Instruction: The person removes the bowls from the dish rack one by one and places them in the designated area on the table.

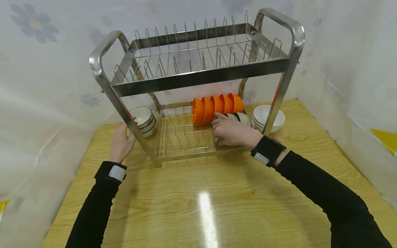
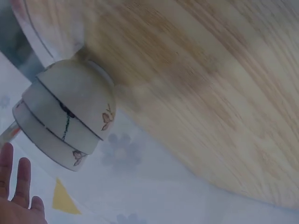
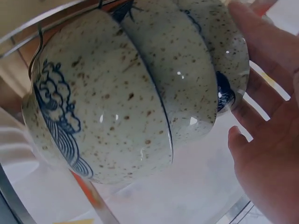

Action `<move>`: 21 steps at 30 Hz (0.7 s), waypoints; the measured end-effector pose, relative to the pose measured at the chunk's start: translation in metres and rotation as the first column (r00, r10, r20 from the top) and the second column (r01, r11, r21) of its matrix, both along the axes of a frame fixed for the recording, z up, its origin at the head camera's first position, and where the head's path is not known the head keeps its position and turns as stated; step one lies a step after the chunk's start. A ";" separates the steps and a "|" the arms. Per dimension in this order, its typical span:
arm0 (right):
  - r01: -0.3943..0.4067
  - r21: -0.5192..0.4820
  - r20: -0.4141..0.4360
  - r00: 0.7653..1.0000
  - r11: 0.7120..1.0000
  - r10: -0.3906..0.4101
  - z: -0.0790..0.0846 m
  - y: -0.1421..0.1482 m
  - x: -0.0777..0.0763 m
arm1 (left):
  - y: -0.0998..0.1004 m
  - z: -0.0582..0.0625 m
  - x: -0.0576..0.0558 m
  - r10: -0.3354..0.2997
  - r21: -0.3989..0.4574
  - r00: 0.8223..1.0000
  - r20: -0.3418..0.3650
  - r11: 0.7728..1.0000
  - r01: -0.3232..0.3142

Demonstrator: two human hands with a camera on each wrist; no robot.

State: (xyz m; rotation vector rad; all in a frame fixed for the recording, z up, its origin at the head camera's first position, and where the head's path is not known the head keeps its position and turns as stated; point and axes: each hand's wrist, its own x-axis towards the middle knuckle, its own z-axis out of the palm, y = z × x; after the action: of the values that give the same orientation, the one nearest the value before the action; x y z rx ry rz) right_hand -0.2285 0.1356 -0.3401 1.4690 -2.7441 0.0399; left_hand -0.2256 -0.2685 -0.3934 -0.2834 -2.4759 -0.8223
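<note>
A row of speckled grey-green bowls [image 3: 107,102] with blue patterns stands on edge in the lower tier of a metal dish rack [image 1: 198,78]. My right hand [image 1: 232,132] grips the leftmost speckled bowl [image 1: 216,140] at its rim, and mostly covers it in the head view. Right wrist view: the fingers [image 3: 266,42] curve over the edge of the end bowl. My left hand [image 1: 121,143] is beside the rack's left leg, fingers extended close to a stack of cream bowls [image 2: 77,100] with small flower prints and dark rims.
Several orange bowls [image 1: 198,111] stand on edge behind the speckled ones. A stack of white bowls [image 1: 268,115] sits by the rack's right leg. Wire dividers [image 1: 186,36] rise from the upper tier. The wooden table [image 1: 173,196] borders pale flowered sheeting [image 1: 40,69].
</note>
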 end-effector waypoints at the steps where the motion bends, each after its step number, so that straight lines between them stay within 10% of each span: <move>1: -0.002 0.014 -0.026 1.000 1.000 0.002 -0.001 0.000 0.000 | 0.000 0.001 0.003 0.020 0.024 1.000 -0.003 1.000 -0.020; 21: -0.049 0.163 -0.252 0.964 0.985 0.090 -0.009 -0.008 -0.001 | 0.003 0.040 0.030 0.121 0.342 0.978 -0.169 0.938 -0.057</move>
State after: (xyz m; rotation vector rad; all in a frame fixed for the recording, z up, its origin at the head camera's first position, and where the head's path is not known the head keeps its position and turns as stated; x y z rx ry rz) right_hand -0.2294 0.1278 -0.3488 1.4842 -2.5341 -0.3473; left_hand -0.1960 -0.2656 -0.3531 -0.1172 -2.1131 -1.1056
